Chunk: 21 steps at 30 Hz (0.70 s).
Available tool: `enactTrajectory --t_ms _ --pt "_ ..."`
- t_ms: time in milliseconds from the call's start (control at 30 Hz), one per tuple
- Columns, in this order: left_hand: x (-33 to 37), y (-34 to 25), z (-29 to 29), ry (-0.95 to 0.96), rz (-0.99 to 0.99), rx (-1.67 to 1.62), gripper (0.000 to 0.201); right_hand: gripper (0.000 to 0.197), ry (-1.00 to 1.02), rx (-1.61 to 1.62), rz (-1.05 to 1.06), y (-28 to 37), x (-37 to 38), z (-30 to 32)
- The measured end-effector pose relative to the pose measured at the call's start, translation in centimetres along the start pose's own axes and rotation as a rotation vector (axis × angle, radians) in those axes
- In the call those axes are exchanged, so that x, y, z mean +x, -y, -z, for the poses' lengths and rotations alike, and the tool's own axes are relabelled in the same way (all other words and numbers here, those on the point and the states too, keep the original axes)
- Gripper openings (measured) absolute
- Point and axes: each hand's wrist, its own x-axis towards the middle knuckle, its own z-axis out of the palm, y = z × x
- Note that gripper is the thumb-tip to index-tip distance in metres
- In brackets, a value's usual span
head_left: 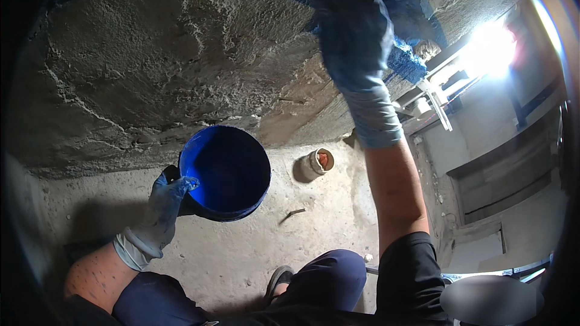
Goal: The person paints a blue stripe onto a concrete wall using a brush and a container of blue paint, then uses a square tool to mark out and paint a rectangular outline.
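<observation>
My left hand point(161, 208), in a pale glove smeared with blue, grips the near left rim of a round blue bucket point(257, 175). The thumb lies over the rim and the bucket's mouth faces up toward me. Its inside is blue all over; how full it is cannot be made out. My right hand point(356, 36), also gloved and stained blue, is raised against the upper part of a rough grey wall point(181, 54). Motion and shadow smear its fingers, and anything in them is hidden. Wet-looking dark blue paint point(408, 63) coats the surface beside that hand.
A small pale pot point(317, 162) with something orange inside stands on the concrete floor point(241, 265) by the wall's foot. A short thin stick point(293, 214) lies nearer. On the right a bright lamp point(489, 48) glares above a recessed opening point(507, 187).
</observation>
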Motion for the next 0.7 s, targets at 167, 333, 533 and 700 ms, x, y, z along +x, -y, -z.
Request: enactTrajectory --t_ms 167,333,533,700 --pt "-1.0 -1.2 -0.9 0.0 -0.018 0.019 0.027 0.033 0.111 -0.165 -0.039 -1.4 -0.2 1.3" --pt "-0.3 0.6 1.2 0.042 -0.189 -0.07 0.022 0.016 -0.01 0.105 -0.307 0.5 -4.7 4.9" --pt "-0.4 -2.0 -0.7 -0.183 0.045 0.169 0.023 0.024 0.451 1.123 -1.225 10.8 -7.1 2.4" --pt "0.3 0.1 0.7 -0.236 -0.143 0.204 0.016 0.025 0.983 0.96 -0.909 13.7 -9.6 -0.8"
